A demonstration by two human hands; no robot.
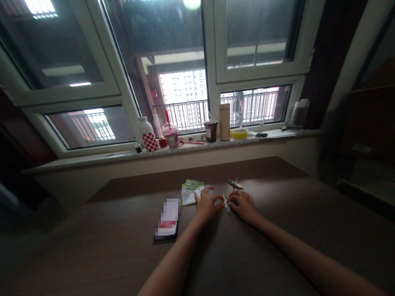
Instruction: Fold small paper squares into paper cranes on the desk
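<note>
Between my two hands is a small, narrow folded paper piece (pixel 226 204), pale with coloured patches, pointed at its lower end. My left hand (pixel 207 204) pinches its left side with thumb and index finger, the other fingers spread over a white-and-green packet edge. My right hand (pixel 243 204) has its fingers closed on the right side of the same piece. Just beyond the right hand lies another small folded paper model (pixel 235 184) with pointed tips. Printed green-and-white packets (pixel 187 194) lie beside the left hand, partly under its fingers.
A phone (pixel 168 218) with a lit, blurred screen lies left of my left forearm on the brown table (pixel 101 246). On the windowsill stand a checkered bottle (pixel 148 135), drink cups (pixel 211 130), a tan box-like container (pixel 224 122) and yellow tape (pixel 239 133).
</note>
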